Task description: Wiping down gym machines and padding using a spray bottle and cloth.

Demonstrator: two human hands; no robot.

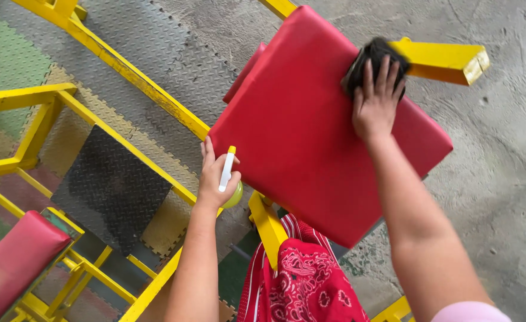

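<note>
A big red padded cushion (298, 137) is fixed on a yellow metal frame (132, 74) and fills the middle of the view. My right hand (375, 101) presses a dark cloth (375, 55) flat against the cushion's upper right corner. My left hand (215, 176) is beside the cushion's lower left edge. It grips a small spray bottle (228, 173) with a white trigger, a yellow tip and a pale green body, mostly hidden behind the fingers.
Another red pad (12, 262) lies at the lower left within the yellow frame. Grey, green and tan rubber floor tiles (155, 53) lie under the frame; bare concrete (501, 167) is to the right. Red patterned fabric (304, 280) shows at the bottom.
</note>
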